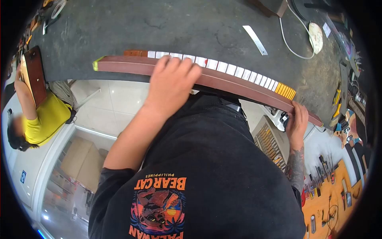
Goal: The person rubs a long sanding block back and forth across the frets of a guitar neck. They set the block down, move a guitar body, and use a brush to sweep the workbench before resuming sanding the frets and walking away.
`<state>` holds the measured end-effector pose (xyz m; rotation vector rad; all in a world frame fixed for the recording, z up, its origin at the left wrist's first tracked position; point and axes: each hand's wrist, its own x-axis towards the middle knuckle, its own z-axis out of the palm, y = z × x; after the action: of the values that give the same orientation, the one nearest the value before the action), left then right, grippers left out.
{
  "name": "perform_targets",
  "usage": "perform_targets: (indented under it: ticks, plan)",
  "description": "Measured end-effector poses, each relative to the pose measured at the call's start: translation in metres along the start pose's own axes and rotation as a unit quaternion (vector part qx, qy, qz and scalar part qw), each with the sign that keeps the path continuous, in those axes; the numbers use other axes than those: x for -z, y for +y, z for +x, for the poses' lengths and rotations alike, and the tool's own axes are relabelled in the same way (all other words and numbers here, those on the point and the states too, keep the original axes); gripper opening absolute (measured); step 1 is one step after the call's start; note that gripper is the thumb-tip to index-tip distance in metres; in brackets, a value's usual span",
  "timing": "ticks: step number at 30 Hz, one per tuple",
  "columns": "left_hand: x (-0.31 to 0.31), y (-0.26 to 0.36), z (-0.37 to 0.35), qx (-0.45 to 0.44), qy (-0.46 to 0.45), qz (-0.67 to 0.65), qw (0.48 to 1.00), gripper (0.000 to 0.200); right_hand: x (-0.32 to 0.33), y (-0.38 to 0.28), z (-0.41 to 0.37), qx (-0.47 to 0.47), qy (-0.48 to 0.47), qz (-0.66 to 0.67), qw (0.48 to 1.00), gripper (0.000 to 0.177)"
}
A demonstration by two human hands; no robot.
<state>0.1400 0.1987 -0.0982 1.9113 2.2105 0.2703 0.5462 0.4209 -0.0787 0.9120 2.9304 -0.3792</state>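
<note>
A long reddish-brown bar [242,84] lies across the near edge of the dark workbench, with yellow-green tape on its left end. Just behind it runs a fretboard-like strip [230,69], covered in white rectangles that narrow toward the right and turn yellow at that end. Brown wood shows at the strip's left end. My left hand [171,79] grips the bar left of its middle, fingers curled over the top toward the strip. Near the bar's right end, my right hand [297,121] is closed around it, with its fingertips on top. The bar's underside is hidden.
On the dark bench [119,26] lie a metal ruler [255,40] and a white oval object [315,38] beside a cable. Yellow-handled tools [337,104] are at the right. A person in a yellow shirt [49,121] holds a brown panel [35,75] at the left.
</note>
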Motion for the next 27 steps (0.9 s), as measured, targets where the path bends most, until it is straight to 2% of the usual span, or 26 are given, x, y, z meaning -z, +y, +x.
perform_targets:
  ticks: [1,4,6,8,10,11,12,13,14,15,17,18,19,21,22,24,26,27]
  plan:
    - [0.006,-0.012,-0.007,0.01,-0.008,0.01,1.0,0.014,0.001,-0.009,0.008,0.01,0.005,0.004,1.0,0.052]
    - [0.023,-0.088,-0.051,0.046,-0.016,0.079,0.996,0.02,-0.017,-0.079,0.051,0.065,0.024,0.032,0.997,0.051]
    - [0.036,-0.114,-0.065,0.067,-0.022,0.099,0.993,0.027,-0.019,-0.132,0.078,0.06,0.03,0.042,0.997,0.05]
    - [0.043,-0.123,-0.068,0.07,-0.038,0.095,0.992,0.038,-0.017,-0.125,0.074,0.054,0.021,0.036,0.998,0.045]
    - [0.024,-0.093,-0.05,0.036,-0.042,0.081,0.995,0.033,-0.015,-0.094,0.062,0.045,0.036,0.013,0.998,0.044]
    - [0.017,-0.063,-0.033,0.026,-0.047,0.053,0.997,0.025,-0.008,-0.068,0.043,-0.015,-0.014,0.027,0.999,0.046]
    - [0.009,-0.031,-0.015,0.015,-0.007,0.027,0.999,0.016,0.001,-0.04,0.03,-0.017,-0.009,0.006,1.0,0.047]
    - [0.001,-0.004,0.0,0.003,-0.012,-0.005,1.0,0.012,0.006,-0.007,0.011,-0.014,-0.016,0.008,1.0,0.05]
    - [-0.011,0.014,0.008,-0.023,0.053,-0.033,0.998,0.01,0.011,0.012,-0.003,-0.021,-0.018,-0.014,1.0,0.049]
    - [-0.016,0.025,0.014,-0.027,0.064,-0.021,0.997,0.011,0.009,0.012,-0.006,-0.016,-0.018,-0.005,1.0,0.048]
    - [-0.001,0.009,0.003,0.006,0.001,-0.017,1.0,0.018,0.001,0.014,-0.005,-0.005,-0.013,0.017,1.0,0.048]
    - [0.004,-0.012,-0.011,0.029,-0.02,0.003,0.999,0.025,-0.007,-0.011,0.007,-0.005,-0.007,0.051,0.999,0.05]
    - [0.008,-0.04,-0.03,0.05,-0.042,0.024,0.998,0.032,-0.012,-0.041,0.025,0.033,0.004,0.05,0.998,0.05]
    - [0.018,-0.095,-0.065,0.065,0.02,0.07,0.995,0.044,-0.025,-0.101,0.056,0.067,0.029,0.061,0.995,0.047]
    - [0.023,-0.102,-0.069,0.066,0.019,0.077,0.995,0.037,-0.02,-0.129,0.072,0.079,0.034,0.066,0.994,0.045]
    - [0.033,-0.11,-0.07,0.067,0.019,0.09,0.993,0.023,-0.021,-0.123,0.068,0.061,0.032,0.057,0.996,0.046]
    - [0.019,-0.085,-0.052,0.048,0.008,0.081,0.996,0.021,-0.015,-0.099,0.054,0.034,0.02,0.032,0.999,0.05]
    - [0.016,-0.059,-0.035,0.058,-0.054,0.096,0.992,0.019,-0.011,-0.071,0.039,0.015,0.0,0.025,1.0,0.051]
